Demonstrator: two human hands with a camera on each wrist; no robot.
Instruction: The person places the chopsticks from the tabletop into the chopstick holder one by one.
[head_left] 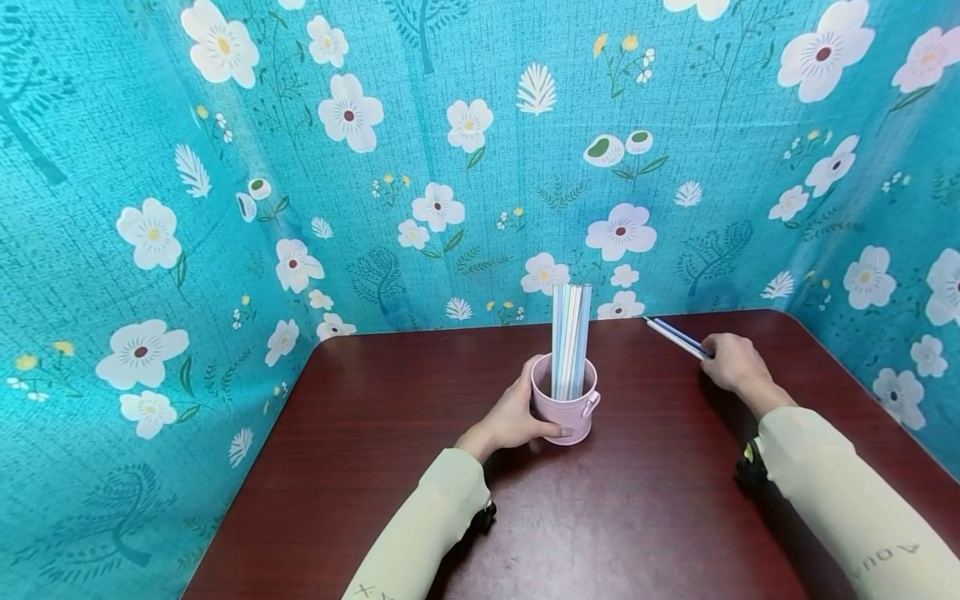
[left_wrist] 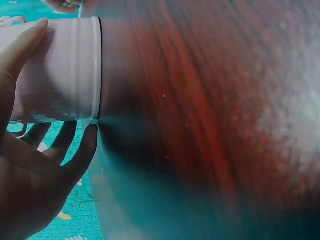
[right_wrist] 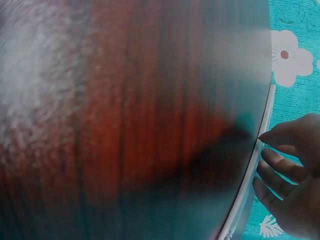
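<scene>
My left hand (head_left: 517, 414) grips a small pink bucket (head_left: 566, 423), which stands upright on the table; the thumb lies across its front and the fingers go round its far side. A bundle of thin straws (head_left: 572, 342) in white and pale blue rises from the bucket. In the left wrist view, the thumb and fingers lie on either side of the bucket wall (left_wrist: 55, 75). To the right, my right hand (head_left: 738, 364) pinches the near ends of a white straw (head_left: 675, 340) and a blue straw (head_left: 678, 332) lying near the back edge. Its fingertips meet the white straw (right_wrist: 245, 190) in the right wrist view.
The dark red wooden table (head_left: 390, 400) has a glossy top. Behind it and at both sides hangs a turquoise cloth (head_left: 450, 275) with white flowers, close to the table's back edge. A small handle (head_left: 591, 404) sticks out from the bucket's right side.
</scene>
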